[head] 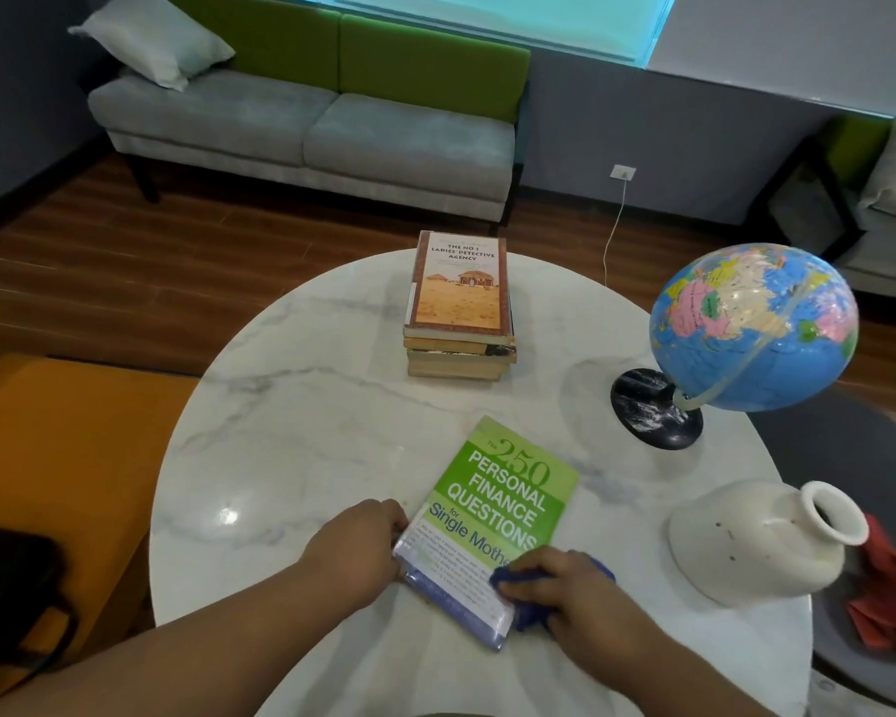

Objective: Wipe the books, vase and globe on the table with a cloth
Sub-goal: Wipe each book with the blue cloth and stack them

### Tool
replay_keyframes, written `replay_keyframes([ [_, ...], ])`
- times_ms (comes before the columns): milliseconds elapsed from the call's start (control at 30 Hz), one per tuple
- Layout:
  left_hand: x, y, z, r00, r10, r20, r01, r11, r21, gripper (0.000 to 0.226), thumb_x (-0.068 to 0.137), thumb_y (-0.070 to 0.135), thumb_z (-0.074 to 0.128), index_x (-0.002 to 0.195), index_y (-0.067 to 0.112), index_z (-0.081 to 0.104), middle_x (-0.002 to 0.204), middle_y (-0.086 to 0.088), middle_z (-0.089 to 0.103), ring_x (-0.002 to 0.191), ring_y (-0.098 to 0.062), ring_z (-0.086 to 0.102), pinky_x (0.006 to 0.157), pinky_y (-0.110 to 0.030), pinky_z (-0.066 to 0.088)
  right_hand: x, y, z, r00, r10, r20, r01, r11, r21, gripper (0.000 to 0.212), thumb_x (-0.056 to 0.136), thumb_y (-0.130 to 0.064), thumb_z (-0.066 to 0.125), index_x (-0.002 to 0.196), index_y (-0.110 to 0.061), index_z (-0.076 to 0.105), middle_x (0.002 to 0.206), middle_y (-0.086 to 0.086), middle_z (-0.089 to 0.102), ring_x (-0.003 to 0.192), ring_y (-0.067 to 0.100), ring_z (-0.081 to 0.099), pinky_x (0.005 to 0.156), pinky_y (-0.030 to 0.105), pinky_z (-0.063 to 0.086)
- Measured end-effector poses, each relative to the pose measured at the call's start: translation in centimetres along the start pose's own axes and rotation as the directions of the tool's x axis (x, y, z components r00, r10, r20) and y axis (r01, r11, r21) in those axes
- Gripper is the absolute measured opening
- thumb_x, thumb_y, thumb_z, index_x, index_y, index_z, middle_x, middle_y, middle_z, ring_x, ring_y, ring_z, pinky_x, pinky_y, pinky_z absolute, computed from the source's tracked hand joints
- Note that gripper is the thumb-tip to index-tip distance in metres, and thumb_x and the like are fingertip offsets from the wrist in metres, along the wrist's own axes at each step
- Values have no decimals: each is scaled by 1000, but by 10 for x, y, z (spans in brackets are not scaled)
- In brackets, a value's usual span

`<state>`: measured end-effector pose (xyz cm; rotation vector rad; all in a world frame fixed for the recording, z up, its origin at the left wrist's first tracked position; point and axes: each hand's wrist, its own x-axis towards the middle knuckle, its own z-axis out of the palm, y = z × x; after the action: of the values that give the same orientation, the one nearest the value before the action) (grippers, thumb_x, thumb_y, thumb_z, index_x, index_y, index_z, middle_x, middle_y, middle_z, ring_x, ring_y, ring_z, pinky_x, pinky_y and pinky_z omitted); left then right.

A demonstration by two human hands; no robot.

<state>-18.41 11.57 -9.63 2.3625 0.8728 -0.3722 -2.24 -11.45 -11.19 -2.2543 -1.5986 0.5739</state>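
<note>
A green book [503,489] lies flat on the round white marble table [301,437], near its front edge. My left hand [355,548] grips the book's near left corner. My right hand [575,595] holds a bunched blue cloth [526,579] against the book's lower right part. A stack of several books [459,307] stands at the far side of the table. The blue globe [753,326] on a black base stands at the right. A white vase [761,540] stands near the right edge.
A grey and green sofa [306,132] with a pillow stands beyond the table on the wooden floor. An orange seat [58,447] is at the left, with a dark bag on it. Red cloth [885,592] lies on a grey seat behind the vase.
</note>
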Motion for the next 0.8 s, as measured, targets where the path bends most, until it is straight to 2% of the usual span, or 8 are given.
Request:
replay_keyframes([
  [167, -6, 15, 4, 998, -55, -31, 57, 997, 61, 53, 65, 47, 75, 107, 23, 51, 104, 4, 56, 95, -16, 60, 70, -26, 44, 11, -19, 3, 994, 34, -100, -37, 999, -22, 36, 86, -15, 51, 113, -34, 65, 110, -14, 59, 105, 7, 50, 93, 2, 23],
  [300, -4, 22, 5, 993, -117, 6, 116, 989, 97, 65, 62, 52, 78, 110, 22, 47, 105, 2, 58, 96, -18, 61, 74, -29, 49, 1, -39, 16, 983, -158, 94, 161, 986, -30, 48, 87, -6, 46, 123, -35, 59, 125, -6, 46, 115, 14, 42, 91, 17, 31],
  [367, -3, 24, 3, 991, -132, 18, 129, 984, 122, 66, 62, 53, 78, 112, 21, 47, 107, 2, 58, 98, -18, 61, 76, -29, 49, 2, -31, 12, 982, -161, 99, 165, 986, -30, 48, 86, -14, 40, 123, -38, 60, 129, -9, 47, 118, 12, 40, 94, 14, 27],
  [433, -2, 27, 2, 989, -147, 18, 142, 977, 159, 66, 64, 52, 78, 114, 21, 46, 111, 2, 57, 103, -18, 60, 78, -29, 47, 8, -17, 3, 996, -86, 38, 88, 995, -50, 47, 83, -19, 41, 120, -39, 62, 128, -14, 50, 116, 11, 44, 96, 10, 24],
  [500, -3, 29, 2, 987, -159, 23, 152, 973, 175, 66, 64, 52, 77, 114, 21, 47, 112, 2, 57, 104, -18, 60, 79, -28, 46, 15, -6, -10, 998, 59, -16, -59, 998, -38, 39, 86, -14, 49, 116, -33, 65, 117, -15, 56, 105, 8, 48, 90, 18, 35],
  [633, -5, 29, 0, 988, -145, 43, 141, 987, 82, 58, 59, 51, 75, 103, 23, 50, 101, 4, 57, 94, -16, 62, 69, -26, 47, 28, 7, -40, 900, 406, -156, -392, 913, 115, 5, 83, -20, 69, 87, -18, 69, 74, 2, 68, 58, 9, 56, 53, 19, 42],
  [700, -7, 27, -1, 992, -100, 70, 103, 994, -29, 44, 64, 44, 72, 94, 22, 48, 95, 3, 58, 90, -18, 62, 67, -27, 48, 37, 3, -52, 827, 545, -141, -476, 811, 341, 10, 88, -6, 60, 93, -10, 69, 78, -8, 62, 66, 2, 55, 58, 2, 38],
  [800, -12, 28, -5, 994, -53, 95, 91, 884, -458, 28, 79, 24, 71, 88, 16, 46, 96, -8, 62, 84, -29, 66, 69, -41, 58, 36, -10, -66, 783, 581, -223, -428, 762, 485, 30, 85, 8, 55, 98, -15, 69, 93, -10, 60, 86, 1, 57, 79, -5, 30],
])
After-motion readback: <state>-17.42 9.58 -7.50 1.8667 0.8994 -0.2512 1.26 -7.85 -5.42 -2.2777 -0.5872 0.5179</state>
